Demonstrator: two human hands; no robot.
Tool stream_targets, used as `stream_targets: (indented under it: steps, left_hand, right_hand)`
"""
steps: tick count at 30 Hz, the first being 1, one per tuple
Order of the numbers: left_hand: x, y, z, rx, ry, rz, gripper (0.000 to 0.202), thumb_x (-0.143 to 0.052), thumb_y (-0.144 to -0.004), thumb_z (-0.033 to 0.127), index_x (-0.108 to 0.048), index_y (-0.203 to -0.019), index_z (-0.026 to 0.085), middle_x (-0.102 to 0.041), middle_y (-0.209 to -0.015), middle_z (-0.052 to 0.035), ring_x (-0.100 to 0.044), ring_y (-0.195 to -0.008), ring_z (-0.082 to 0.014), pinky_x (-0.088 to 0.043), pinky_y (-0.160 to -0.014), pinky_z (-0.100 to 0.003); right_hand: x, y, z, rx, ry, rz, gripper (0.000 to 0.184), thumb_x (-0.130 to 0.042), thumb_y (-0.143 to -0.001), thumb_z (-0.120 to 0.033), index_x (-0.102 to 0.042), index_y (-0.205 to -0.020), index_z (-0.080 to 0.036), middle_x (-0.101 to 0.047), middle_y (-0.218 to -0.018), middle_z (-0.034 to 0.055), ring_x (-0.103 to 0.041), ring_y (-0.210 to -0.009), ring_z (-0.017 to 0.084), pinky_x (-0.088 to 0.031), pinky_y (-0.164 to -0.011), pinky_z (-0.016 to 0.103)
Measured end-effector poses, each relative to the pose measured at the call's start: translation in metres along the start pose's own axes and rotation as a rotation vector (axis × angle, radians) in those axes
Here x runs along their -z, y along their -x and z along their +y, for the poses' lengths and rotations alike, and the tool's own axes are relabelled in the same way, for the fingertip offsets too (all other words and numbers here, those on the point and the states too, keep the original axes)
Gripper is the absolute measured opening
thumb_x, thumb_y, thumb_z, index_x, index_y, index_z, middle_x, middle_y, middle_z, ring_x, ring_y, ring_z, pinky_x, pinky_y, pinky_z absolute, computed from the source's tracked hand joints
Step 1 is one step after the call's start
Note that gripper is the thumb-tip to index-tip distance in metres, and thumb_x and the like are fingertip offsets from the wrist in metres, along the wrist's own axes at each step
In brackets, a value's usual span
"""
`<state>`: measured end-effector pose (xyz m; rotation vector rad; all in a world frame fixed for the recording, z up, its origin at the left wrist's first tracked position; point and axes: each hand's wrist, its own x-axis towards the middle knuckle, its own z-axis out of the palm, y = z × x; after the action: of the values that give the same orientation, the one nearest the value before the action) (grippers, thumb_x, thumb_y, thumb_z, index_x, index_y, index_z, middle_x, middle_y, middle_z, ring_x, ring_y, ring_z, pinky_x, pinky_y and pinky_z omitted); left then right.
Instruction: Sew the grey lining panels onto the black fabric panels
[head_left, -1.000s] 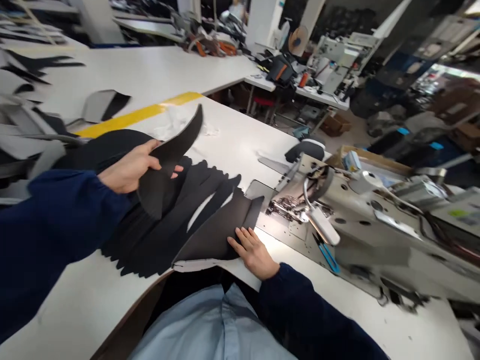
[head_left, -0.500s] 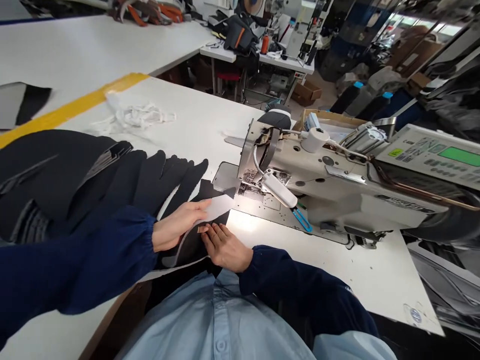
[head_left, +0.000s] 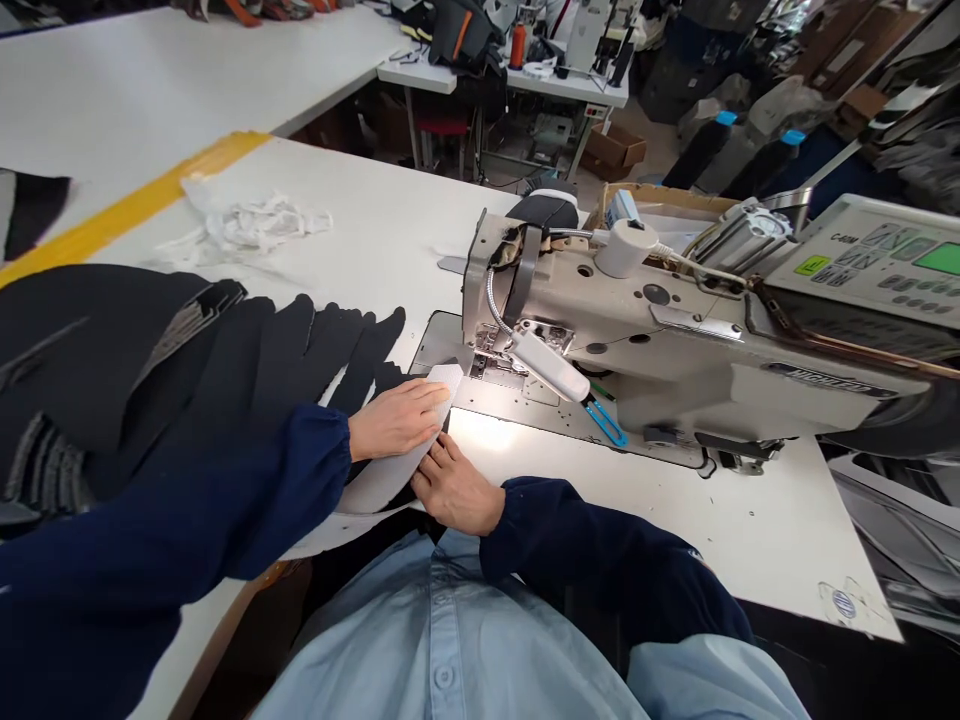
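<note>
My left hand (head_left: 397, 418) lies with fingers stretched over a light grey fabric piece (head_left: 390, 478), pressing on its upper side. The piece is long and curved, and its narrow end points at the sewing machine (head_left: 600, 320). Dark fabric shows beneath its right edge. At that edge my right hand (head_left: 459, 488) has its fingers curled in, closed on the fabric; its thumb is mostly hidden. The needle area of the machine sits just beyond the piece's tip, lit by a small lamp (head_left: 551, 368).
Many dark cut fabric pieces (head_left: 217, 370) spread in overlapping stacks on the left of the white table (head_left: 375, 200). White scraps (head_left: 262, 222) lie behind them. Blue thread snips (head_left: 606, 424) rest by the machine's arm. The control panel (head_left: 885, 250) stands at right.
The light grey piece has been laid down along the dark fabric, its curved length now showing. My left hand moved right and flattened onto it. My right hand stays near the edge, fingers more curled.
</note>
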<state>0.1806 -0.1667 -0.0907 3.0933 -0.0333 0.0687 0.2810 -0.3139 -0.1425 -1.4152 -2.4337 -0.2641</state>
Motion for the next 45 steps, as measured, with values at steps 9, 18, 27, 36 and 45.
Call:
stream_targets:
  steps: [9,18,27,36,45]
  left_hand:
    - [-0.027,-0.019,-0.005,0.391,0.013,0.175,0.035,-0.037,-0.093,0.024,-0.057,-0.118,0.009,-0.055,-0.12,-0.0176,-0.052,-0.102,-0.029,-0.046,-0.089,-0.045]
    - [-0.025,-0.028,0.001,0.366,0.055,0.147,0.039,-0.028,-0.096,0.02,-0.058,-0.117,0.008,-0.057,-0.124,-0.0161,-0.056,-0.108,-0.0261,-0.045,-0.096,-0.041]
    - [-0.02,-0.033,0.006,0.33,-0.001,0.121,0.039,-0.031,-0.096,0.02,-0.06,-0.12,0.008,-0.058,-0.132,-0.0149,-0.056,-0.11,-0.0275,-0.043,-0.099,-0.043]
    - [-0.017,-0.054,0.006,0.275,-0.007,0.103,0.04,-0.03,-0.096,0.018,-0.064,-0.114,0.007,-0.061,-0.127,-0.0168,-0.056,-0.115,-0.0269,-0.037,-0.108,-0.044]
    - [-0.019,-0.057,0.006,0.25,0.003,0.053,0.041,-0.03,-0.096,0.018,-0.06,-0.121,0.005,-0.059,-0.13,-0.0174,-0.054,-0.119,-0.0267,-0.034,-0.109,-0.043]
  right_hand:
    - [0.005,-0.01,-0.021,-0.054,0.096,-0.095,0.028,-0.043,-0.09,-0.009,-0.07,-0.092,0.0,-0.07,-0.094,0.0279,-0.067,-0.096,0.035,-0.047,-0.093,0.06]
    - [0.016,-0.01,-0.02,-0.083,-0.015,-0.194,0.024,-0.049,-0.087,-0.009,-0.072,-0.09,-0.004,-0.071,-0.092,0.0253,-0.067,-0.094,0.033,-0.046,-0.093,0.061]
    - [0.016,-0.006,-0.017,-0.109,0.001,-0.187,0.026,-0.047,-0.086,-0.008,-0.073,-0.086,-0.006,-0.072,-0.086,0.0224,-0.066,-0.087,0.033,-0.047,-0.09,0.061]
    - [0.022,-0.003,-0.007,-0.125,0.015,-0.233,0.024,-0.05,-0.084,-0.008,-0.073,-0.083,-0.007,-0.071,-0.085,0.0217,-0.066,-0.086,0.032,-0.048,-0.088,0.06]
    - [0.029,-0.004,-0.004,-0.125,-0.021,-0.302,0.022,-0.051,-0.082,-0.007,-0.073,-0.083,-0.006,-0.071,-0.086,0.0222,-0.066,-0.087,0.033,-0.046,-0.09,0.06]
